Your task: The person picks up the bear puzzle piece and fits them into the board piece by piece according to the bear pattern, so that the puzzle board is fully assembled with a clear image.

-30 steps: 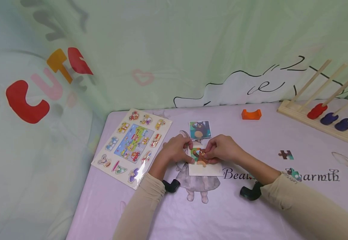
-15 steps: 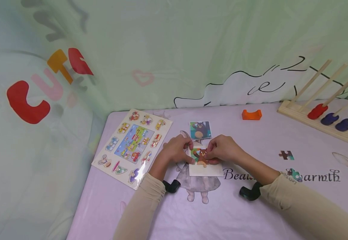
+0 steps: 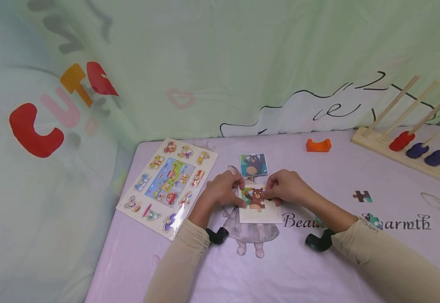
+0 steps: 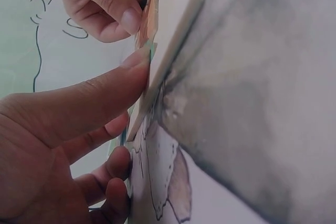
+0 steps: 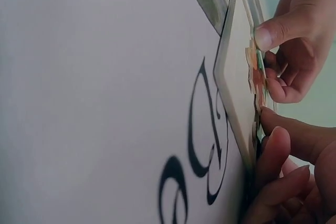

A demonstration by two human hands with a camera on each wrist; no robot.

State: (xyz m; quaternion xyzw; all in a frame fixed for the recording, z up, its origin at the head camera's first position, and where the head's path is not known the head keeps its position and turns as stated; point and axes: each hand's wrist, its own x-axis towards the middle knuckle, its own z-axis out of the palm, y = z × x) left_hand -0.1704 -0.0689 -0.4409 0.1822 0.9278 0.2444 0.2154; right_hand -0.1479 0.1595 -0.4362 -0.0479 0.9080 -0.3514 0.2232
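A pale puzzle board [image 3: 259, 216] lies before me with joined brown bear puzzle pieces [image 3: 257, 197] on its upper part. My left hand [image 3: 224, 189] grips the board's left side; in the left wrist view its thumb [image 4: 113, 85] presses on the top face by the pieces. From the right, my right hand [image 3: 287, 187] pinches a puzzle piece at the bear's right edge, mostly hidden under the fingers. In the right wrist view the right thumb [image 5: 296, 132] touches the row of pieces. Just beyond the board is a bear picture card [image 3: 254, 165].
Loose puzzle pieces [image 3: 362, 196] lie to the right, one partly behind the right sleeve. A vehicle knob puzzle [image 3: 129, 206] sits at the left. An orange block [image 3: 318, 145] and a wooden bead rack [image 3: 371, 141] stand at the back right.
My right hand has shifted slightly right, off the bear's face, so more of the bear pieces shows. The left hand stays in place on the board.
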